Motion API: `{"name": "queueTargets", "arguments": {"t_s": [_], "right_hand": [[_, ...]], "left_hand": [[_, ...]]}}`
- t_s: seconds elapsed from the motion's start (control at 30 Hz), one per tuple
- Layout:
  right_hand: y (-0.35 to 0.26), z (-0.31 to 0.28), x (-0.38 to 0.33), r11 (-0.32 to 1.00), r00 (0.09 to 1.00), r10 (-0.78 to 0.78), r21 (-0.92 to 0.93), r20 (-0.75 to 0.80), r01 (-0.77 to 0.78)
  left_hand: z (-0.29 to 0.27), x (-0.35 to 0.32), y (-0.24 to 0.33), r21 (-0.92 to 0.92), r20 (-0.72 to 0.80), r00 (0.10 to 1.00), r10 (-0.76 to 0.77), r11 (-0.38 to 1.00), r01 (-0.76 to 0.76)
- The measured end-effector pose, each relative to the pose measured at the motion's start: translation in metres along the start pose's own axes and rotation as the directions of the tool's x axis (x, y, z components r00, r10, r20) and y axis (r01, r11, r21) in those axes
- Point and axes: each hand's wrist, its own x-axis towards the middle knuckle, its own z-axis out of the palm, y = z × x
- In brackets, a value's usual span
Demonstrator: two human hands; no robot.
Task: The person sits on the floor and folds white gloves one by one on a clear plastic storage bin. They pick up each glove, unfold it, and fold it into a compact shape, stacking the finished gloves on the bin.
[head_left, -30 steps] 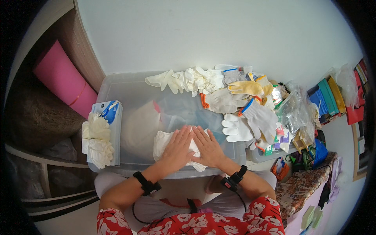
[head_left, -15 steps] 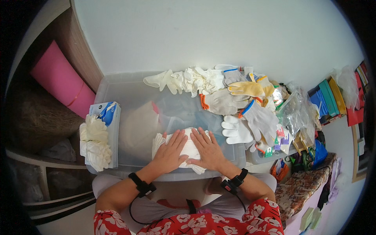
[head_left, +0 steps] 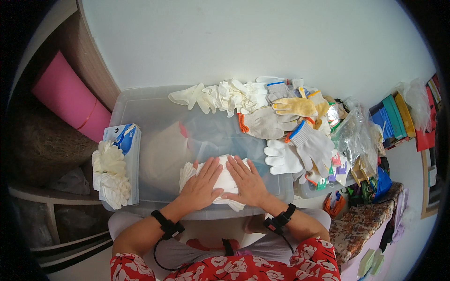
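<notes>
Head view: two hands, grip released, lie flat on one white bundle.

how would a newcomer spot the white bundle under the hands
Find the large translucent plastic bin beside the pale wall. Near the edge closest to the person, between the blue-and-white box and the heaped gloves, is the white bundle. Unlike those gloves, it lies under both the left hand and right hand.
</notes>
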Motion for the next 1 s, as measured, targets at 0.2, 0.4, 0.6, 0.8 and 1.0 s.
{"name": "queueTargets", "arguments": {"t_s": [0.2, 0.4, 0.6, 0.8, 1.0], "right_hand": [[-0.0001, -0.0008, 0.0004, 1.000, 1.000, 0.002, 0.011, 0.008, -0.002], [0.0005, -0.0007, 0.0002, 1.000, 1.000, 0.000, 0.018, 0.009, 0.000], [-0.0006, -0.0008, -0.0009, 1.000, 1.000, -0.002, 0.016, 0.005, 0.002], [0.0004, 0.0022, -0.0015, 1.000, 1.000, -0.005, -0.004, 0.005, 0.005], [0.0009, 0.0041, -0.0008, 0.999, 1.000, -0.024, -0.047, 0.004, 0.024]], "left_hand": [[-0.0002, 0.0001, -0.0013, -0.020, 0.063, 0.998, -0.016, 1.000, 0.017], [-0.0005, 0.0001, -0.0013, -0.021, 0.068, 0.998, -0.013, 1.000, 0.014], [-0.0006, -0.0005, -0.0005, -0.011, 0.066, 0.998, -0.017, 1.000, 0.018], [-0.0011, -0.0014, -0.0005, 0.003, 0.049, 0.999, -0.002, 1.000, 0.002], [0.0006, -0.0024, -0.0024, 0.020, 0.045, 0.999, 0.004, 1.000, -0.005]]}}
